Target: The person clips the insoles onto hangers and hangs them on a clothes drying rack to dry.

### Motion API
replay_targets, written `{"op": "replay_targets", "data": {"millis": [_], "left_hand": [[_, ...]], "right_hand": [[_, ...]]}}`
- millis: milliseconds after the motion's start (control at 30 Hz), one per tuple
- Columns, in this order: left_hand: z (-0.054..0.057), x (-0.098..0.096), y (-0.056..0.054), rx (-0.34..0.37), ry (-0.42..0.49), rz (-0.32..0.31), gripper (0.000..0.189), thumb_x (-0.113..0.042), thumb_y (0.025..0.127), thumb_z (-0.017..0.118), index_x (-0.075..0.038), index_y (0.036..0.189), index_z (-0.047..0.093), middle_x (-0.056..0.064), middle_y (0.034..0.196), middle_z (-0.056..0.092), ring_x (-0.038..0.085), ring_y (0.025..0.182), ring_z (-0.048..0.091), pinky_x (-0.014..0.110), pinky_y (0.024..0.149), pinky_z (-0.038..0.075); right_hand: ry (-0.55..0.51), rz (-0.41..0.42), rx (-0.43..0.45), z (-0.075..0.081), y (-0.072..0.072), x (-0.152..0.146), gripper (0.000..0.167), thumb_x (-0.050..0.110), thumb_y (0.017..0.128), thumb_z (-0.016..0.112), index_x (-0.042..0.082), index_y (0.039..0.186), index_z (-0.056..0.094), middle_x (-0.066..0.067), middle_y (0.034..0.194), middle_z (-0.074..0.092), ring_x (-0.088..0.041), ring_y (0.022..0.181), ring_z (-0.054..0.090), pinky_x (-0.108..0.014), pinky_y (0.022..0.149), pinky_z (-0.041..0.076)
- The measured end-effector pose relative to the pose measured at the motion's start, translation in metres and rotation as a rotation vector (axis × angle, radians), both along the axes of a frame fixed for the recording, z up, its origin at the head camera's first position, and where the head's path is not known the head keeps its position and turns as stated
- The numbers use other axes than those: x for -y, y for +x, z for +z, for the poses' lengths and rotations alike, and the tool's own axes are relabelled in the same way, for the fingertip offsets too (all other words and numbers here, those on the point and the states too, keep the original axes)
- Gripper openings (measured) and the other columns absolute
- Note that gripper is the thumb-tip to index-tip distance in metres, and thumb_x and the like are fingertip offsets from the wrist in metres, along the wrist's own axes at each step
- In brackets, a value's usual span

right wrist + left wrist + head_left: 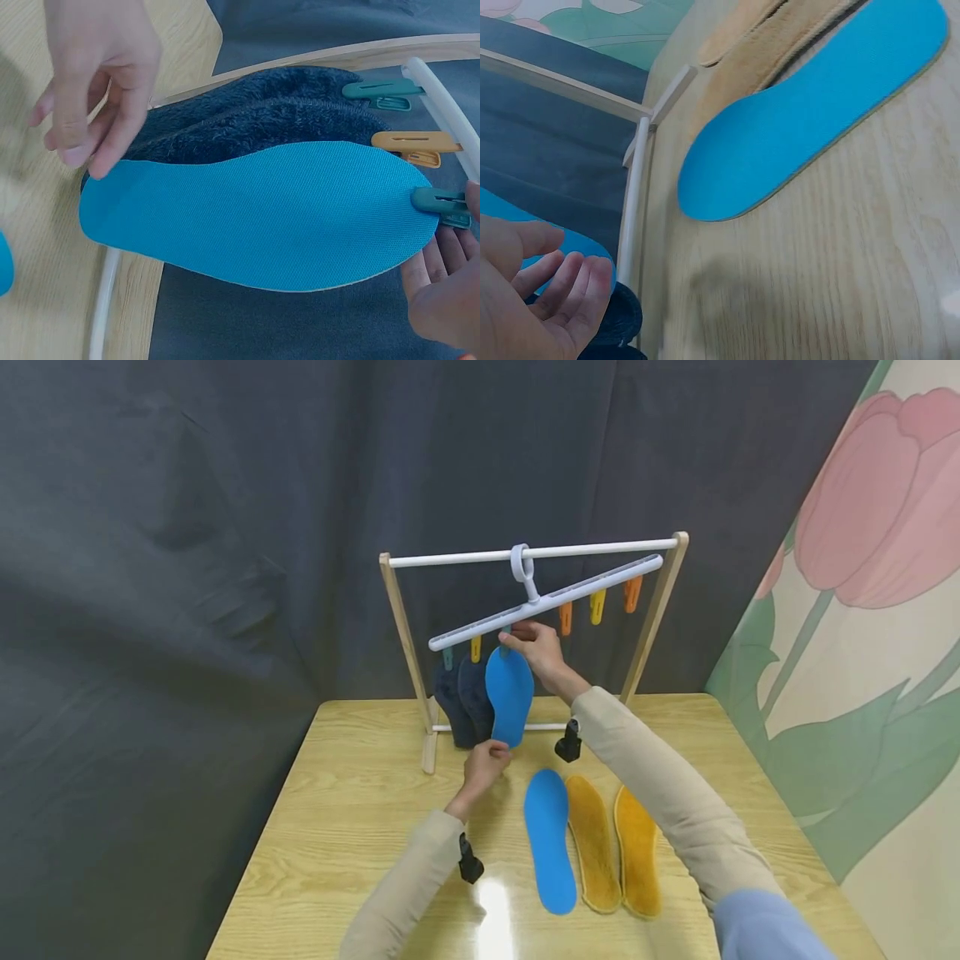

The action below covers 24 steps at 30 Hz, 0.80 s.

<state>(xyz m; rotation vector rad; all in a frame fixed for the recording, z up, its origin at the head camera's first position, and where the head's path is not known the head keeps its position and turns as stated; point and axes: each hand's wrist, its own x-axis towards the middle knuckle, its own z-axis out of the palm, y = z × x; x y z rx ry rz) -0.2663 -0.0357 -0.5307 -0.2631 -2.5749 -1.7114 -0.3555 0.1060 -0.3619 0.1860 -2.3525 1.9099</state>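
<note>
A blue insole (509, 693) hangs toe-up from a teal clothes peg (441, 202) on a tilted pale hanger (546, 602). My right hand (542, 652) is at the top of this insole and pinches the teal peg, its fingers partly behind the insole. My left hand (486, 766) is by the insole's lower end, fingers loosely bent; in the right wrist view its fingertips (99, 166) lie at the insole's edge without gripping it. Left of it, two dark fuzzy insoles (474, 693) hang from a teal peg (447, 658) and a yellow peg (476, 649).
A wooden rack with a white top rail (600, 550) bears the hanger. Orange pegs (633, 594) and a yellow peg (597, 607) hang on its right half. On the wooden table (315, 827) lie another blue insole (550, 843) and two tan fuzzy insoles (593, 843). A dark curtain (225, 527) hangs behind.
</note>
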Motion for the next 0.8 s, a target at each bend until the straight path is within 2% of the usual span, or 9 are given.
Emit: {"op": "replay_targets", "data": {"millis": [167, 267, 367, 500, 600, 667, 800], "left_hand": [[0.0, -0.003, 0.003, 0.072, 0.055, 0.009, 0.022, -0.004, 0.095, 0.063, 0.007, 0.114, 0.067, 0.014, 0.095, 0.067, 0.027, 0.082, 0.066, 0.042, 0.07, 0.057], [0.003, -0.005, 0.004, 0.082, 0.093, -0.007, 0.022, -0.003, 0.095, 0.063, 0.005, 0.115, 0.067, 0.014, 0.096, 0.067, 0.029, 0.085, 0.066, 0.047, 0.073, 0.057], [0.003, -0.007, 0.004, 0.09, 0.092, -0.013, 0.022, -0.005, 0.095, 0.063, 0.003, 0.115, 0.068, 0.012, 0.097, 0.068, 0.032, 0.086, 0.066, 0.042, 0.07, 0.057], [-0.002, -0.008, 0.004, 0.102, 0.054, 0.002, 0.023, -0.006, 0.094, 0.063, 0.001, 0.115, 0.069, 0.01, 0.095, 0.068, 0.03, 0.082, 0.066, 0.033, 0.065, 0.056], [-0.008, -0.008, 0.004, 0.1, 0.024, -0.005, 0.024, -0.006, 0.094, 0.063, 0.002, 0.116, 0.069, 0.009, 0.095, 0.067, 0.023, 0.079, 0.065, 0.032, 0.065, 0.056], [-0.012, -0.008, 0.005, 0.091, 0.015, -0.02, 0.025, -0.006, 0.094, 0.063, 0.003, 0.117, 0.068, 0.01, 0.095, 0.067, 0.023, 0.079, 0.066, 0.033, 0.065, 0.056], [-0.018, -0.009, 0.006, 0.072, 0.021, -0.043, 0.025, -0.005, 0.093, 0.064, 0.005, 0.116, 0.067, 0.013, 0.095, 0.068, 0.036, 0.081, 0.068, 0.03, 0.061, 0.054]], "right_hand": [[0.006, 0.009, -0.008, -0.001, 0.001, 0.0, 0.047, 0.021, 0.095, 0.07, -0.001, 0.134, 0.057, -0.021, 0.129, 0.059, -0.034, 0.121, 0.054, -0.037, 0.099, 0.045], [0.003, 0.005, -0.008, -0.002, 0.001, 0.0, 0.046, 0.019, 0.095, 0.07, -0.001, 0.134, 0.058, -0.021, 0.128, 0.059, -0.034, 0.12, 0.054, -0.038, 0.098, 0.046], [0.006, 0.006, 0.002, -0.003, 0.001, -0.001, 0.045, 0.02, 0.095, 0.07, -0.001, 0.134, 0.058, -0.021, 0.127, 0.059, -0.033, 0.118, 0.055, -0.038, 0.097, 0.046], [0.014, 0.014, 0.018, -0.006, 0.002, -0.001, 0.044, 0.02, 0.095, 0.069, -0.001, 0.133, 0.059, -0.02, 0.126, 0.06, -0.033, 0.117, 0.055, -0.04, 0.097, 0.045], [0.014, 0.02, 0.021, -0.008, 0.004, -0.001, 0.043, 0.019, 0.095, 0.069, -0.003, 0.131, 0.06, -0.022, 0.125, 0.06, -0.034, 0.117, 0.056, -0.041, 0.098, 0.045], [0.004, 0.025, 0.019, -0.009, 0.005, -0.003, 0.041, 0.018, 0.095, 0.069, -0.003, 0.13, 0.06, -0.022, 0.124, 0.06, -0.034, 0.117, 0.055, -0.042, 0.099, 0.045], [-0.002, 0.03, 0.013, -0.01, 0.005, -0.004, 0.039, 0.018, 0.096, 0.068, -0.003, 0.128, 0.061, -0.022, 0.123, 0.06, -0.034, 0.116, 0.056, -0.042, 0.099, 0.044]]}}
